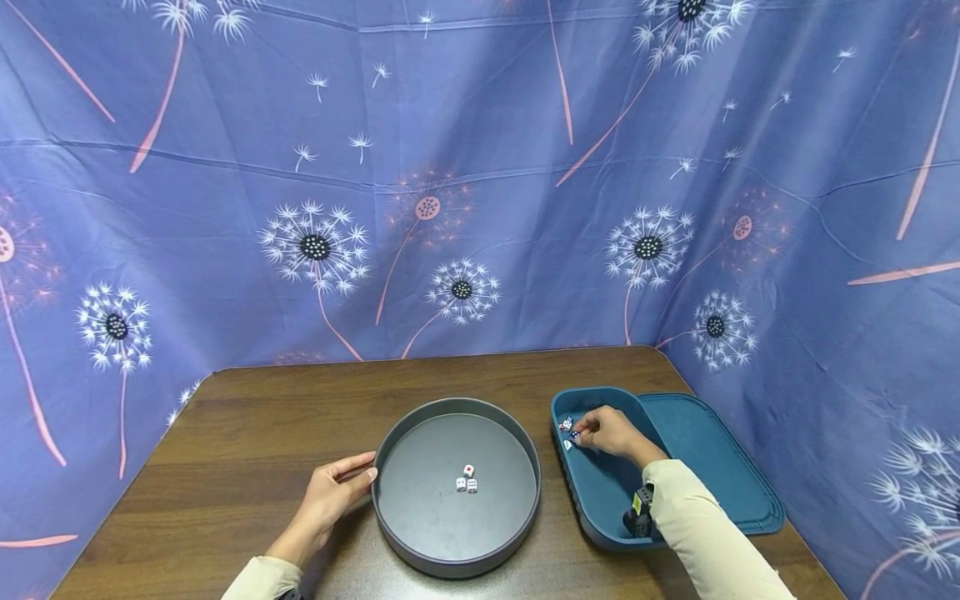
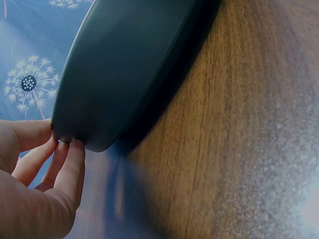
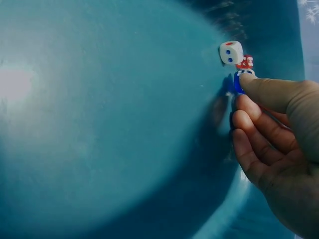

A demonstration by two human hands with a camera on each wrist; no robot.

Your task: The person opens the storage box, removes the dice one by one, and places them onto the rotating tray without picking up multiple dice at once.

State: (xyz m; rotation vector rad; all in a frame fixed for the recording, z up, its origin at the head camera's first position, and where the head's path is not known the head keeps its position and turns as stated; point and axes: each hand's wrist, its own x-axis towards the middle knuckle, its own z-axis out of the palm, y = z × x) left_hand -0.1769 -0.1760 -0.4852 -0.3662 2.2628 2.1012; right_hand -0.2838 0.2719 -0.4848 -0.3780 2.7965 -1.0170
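My left hand (image 1: 330,498) rests its fingertips against the outer wall of a round dark grey pan (image 1: 381,508), with the fingers fairly straight. Inside that pan three white dice (image 1: 468,472) sit close together, the rearmost showing a red dot. In the blue-green bin (image 1: 603,518), my right hand (image 1: 611,429) pinches a blue die (image 3: 239,83) between thumb and fingers near the far-left wall. Right beside it, the right wrist view shows a white die (image 3: 231,53) and a red die (image 3: 245,61). The left wrist view shows the pan's side wall (image 2: 114,74) at the fingertips.
A flat blue-green lid (image 1: 712,450) lies along the bin's right side. Both containers stand on a brown wood-grain table (image 1: 300,408). Behind and to the sides hangs a blue cloth (image 1: 510,275) with dandelion prints. A black wrist camera (image 1: 639,515) sits low over the bin.
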